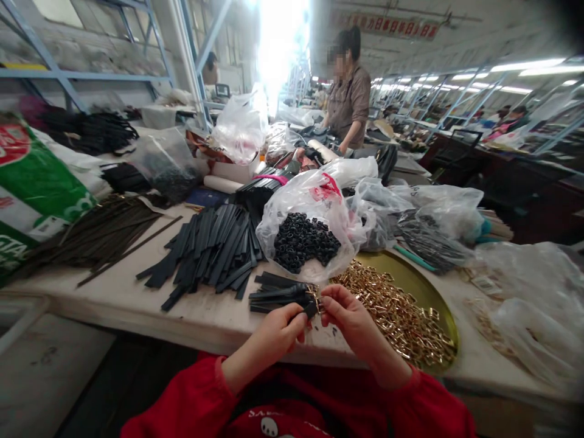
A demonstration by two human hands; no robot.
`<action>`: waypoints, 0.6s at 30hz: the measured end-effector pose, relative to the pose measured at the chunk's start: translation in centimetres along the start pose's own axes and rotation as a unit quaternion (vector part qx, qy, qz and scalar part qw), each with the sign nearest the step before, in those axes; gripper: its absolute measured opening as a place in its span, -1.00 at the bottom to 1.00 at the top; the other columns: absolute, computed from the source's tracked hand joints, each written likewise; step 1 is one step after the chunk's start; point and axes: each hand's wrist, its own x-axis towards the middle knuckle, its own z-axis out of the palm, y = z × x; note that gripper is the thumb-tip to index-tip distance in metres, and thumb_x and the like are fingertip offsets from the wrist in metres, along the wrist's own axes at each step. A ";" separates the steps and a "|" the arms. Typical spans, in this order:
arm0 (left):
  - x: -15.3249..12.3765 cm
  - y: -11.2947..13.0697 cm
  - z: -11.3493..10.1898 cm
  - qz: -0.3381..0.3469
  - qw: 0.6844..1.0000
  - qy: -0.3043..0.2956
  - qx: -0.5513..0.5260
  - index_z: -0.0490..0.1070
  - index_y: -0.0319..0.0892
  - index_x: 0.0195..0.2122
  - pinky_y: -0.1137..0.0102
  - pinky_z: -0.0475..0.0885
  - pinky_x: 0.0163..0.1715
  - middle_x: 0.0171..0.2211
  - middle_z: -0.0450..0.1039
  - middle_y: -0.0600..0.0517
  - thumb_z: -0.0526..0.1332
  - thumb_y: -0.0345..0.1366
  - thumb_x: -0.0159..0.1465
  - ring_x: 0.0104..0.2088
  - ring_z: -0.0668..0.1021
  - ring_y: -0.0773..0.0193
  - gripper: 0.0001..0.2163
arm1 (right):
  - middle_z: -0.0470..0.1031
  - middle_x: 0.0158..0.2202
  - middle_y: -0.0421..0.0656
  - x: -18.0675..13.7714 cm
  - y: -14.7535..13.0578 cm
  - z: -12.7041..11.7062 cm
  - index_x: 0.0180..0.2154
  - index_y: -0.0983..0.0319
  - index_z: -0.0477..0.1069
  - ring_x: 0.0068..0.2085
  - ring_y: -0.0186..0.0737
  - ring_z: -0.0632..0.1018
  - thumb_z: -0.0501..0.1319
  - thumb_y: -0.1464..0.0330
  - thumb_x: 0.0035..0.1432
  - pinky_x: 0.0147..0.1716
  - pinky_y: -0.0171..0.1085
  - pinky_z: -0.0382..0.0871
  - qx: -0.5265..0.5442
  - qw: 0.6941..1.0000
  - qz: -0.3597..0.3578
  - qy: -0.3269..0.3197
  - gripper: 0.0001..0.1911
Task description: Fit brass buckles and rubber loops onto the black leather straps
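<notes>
At the table's front edge my left hand (286, 325) is closed on the end of a black strap (310, 309). My right hand (345, 311) pinches at the same end from the right, where a small gold buckle seems to sit, partly hidden by my fingers. Just behind my hands lies a small stack of black straps (276, 292) with gold buckles (314, 293) at their right ends. An open plastic bag (269, 225) holds many small black loops (303, 240). To the right, loose gold buckles (396, 310) are heaped on a round gold tray (438, 292).
A fanned pile of black straps (214, 249) lies left of the bag. Thin dark brown strips (104, 234) and a green-and-white sack (41, 188) are at far left. Clear plastic bags (533, 298) crowd the right side. A person (351, 91) stands across the table.
</notes>
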 end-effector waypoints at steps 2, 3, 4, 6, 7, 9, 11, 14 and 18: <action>-0.3 0.5 -0.2 -0.001 1.000 -0.022 -0.006 0.28 -0.20 -0.42 0.54 0.13 -0.70 -0.62 0.24 0.17 -0.04 -0.18 0.22 -0.68 0.25 0.45 -0.76 | 0.36 -0.47 -0.30 -0.1 0.2 0.9 -0.33 0.20 0.36 -0.56 -0.47 0.36 0.31 0.20 -0.09 -0.54 -0.40 0.24 0.049 0.998 0.039 -0.002 -0.71; -0.4 0.7 -0.3 -0.002 1.000 -0.027 -0.005 0.29 -0.21 -0.42 0.54 0.12 -0.70 -0.62 0.24 0.17 -0.04 -0.19 0.22 -0.68 0.24 0.45 -0.77 | 0.37 -0.49 -0.30 -0.1 0.3 1.1 -0.33 0.21 0.38 -0.56 -0.46 0.36 0.33 0.21 -0.11 -0.54 -0.39 0.24 0.054 0.997 0.049 -0.002 -0.70; -0.5 0.8 -0.4 0.000 1.000 -0.027 -0.004 0.30 -0.21 -0.41 0.54 0.11 -0.70 -0.62 0.24 0.17 -0.04 -0.20 0.23 -0.68 0.23 0.46 -0.77 | 0.38 -0.51 -0.30 0.0 0.5 1.3 -0.32 0.22 0.40 -0.55 -0.45 0.36 0.34 0.21 -0.13 -0.53 -0.39 0.24 0.051 0.997 0.053 -0.004 -0.68; -0.5 0.7 -0.5 0.007 1.000 -0.018 0.000 0.31 -0.22 -0.42 0.55 0.11 -0.69 -0.60 0.24 0.16 -0.05 -0.20 0.23 -0.67 0.23 0.47 -0.75 | 0.38 -0.57 -0.29 0.1 1.0 1.6 -0.31 0.24 0.42 -0.55 -0.43 0.37 0.35 0.19 -0.14 -0.51 -0.37 0.23 0.034 0.998 0.046 -0.014 -0.65; -0.4 0.6 -0.5 0.009 1.000 -0.013 -0.001 0.31 -0.22 -0.43 0.55 0.12 -0.68 -0.60 0.25 0.15 -0.05 -0.20 0.24 -0.66 0.24 0.47 -0.75 | 0.37 -0.59 -0.30 0.1 1.2 1.7 -0.30 0.24 0.42 -0.56 -0.42 0.37 0.35 0.19 -0.14 -0.50 -0.36 0.23 0.028 0.999 0.043 -0.016 -0.65; -0.2 0.3 -0.5 -0.001 1.000 -0.008 -0.003 0.31 -0.22 -0.43 0.54 0.15 -0.67 -0.58 0.27 0.14 -0.04 -0.20 0.23 -0.65 0.27 0.45 -0.76 | 0.36 -0.60 -0.31 0.1 1.6 1.8 -0.30 0.24 0.42 -0.56 -0.42 0.37 0.34 0.18 -0.13 -0.50 -0.36 0.22 0.027 0.999 0.038 -0.004 -0.65; 0.0 0.1 -0.5 -0.022 1.000 -0.010 0.000 0.30 -0.21 -0.45 0.53 0.16 -0.66 -0.59 0.28 0.14 -0.01 -0.22 0.21 -0.64 0.29 0.44 -0.78 | 0.38 -0.57 -0.32 0.1 1.9 1.7 -0.29 0.22 0.41 -0.55 -0.43 0.37 0.33 0.19 -0.12 -0.50 -0.37 0.22 0.038 0.998 0.036 0.029 -0.66; 0.0 0.1 -0.7 -0.031 0.999 -0.008 0.000 0.31 -0.21 -0.47 0.52 0.14 -0.64 -0.60 0.28 0.15 0.01 -0.23 0.21 -0.65 0.26 0.45 -0.79 | 0.39 -0.54 -0.32 0.0 2.2 1.7 -0.29 0.21 0.39 -0.55 -0.45 0.37 0.34 0.19 -0.12 -0.49 -0.38 0.23 0.039 0.997 0.045 0.051 -0.65; 0.2 -0.5 -0.6 -0.038 0.998 -0.009 -0.049 0.32 -0.21 -0.39 0.51 0.12 -0.64 -0.58 0.33 0.16 0.05 -0.17 0.20 -0.66 0.22 0.46 -0.79 | 0.33 -0.63 -0.34 -0.2 2.5 2.3 -0.32 0.24 0.39 -0.57 -0.43 0.36 0.34 0.16 -0.16 -0.51 -0.38 0.23 0.020 0.997 0.064 0.037 -0.62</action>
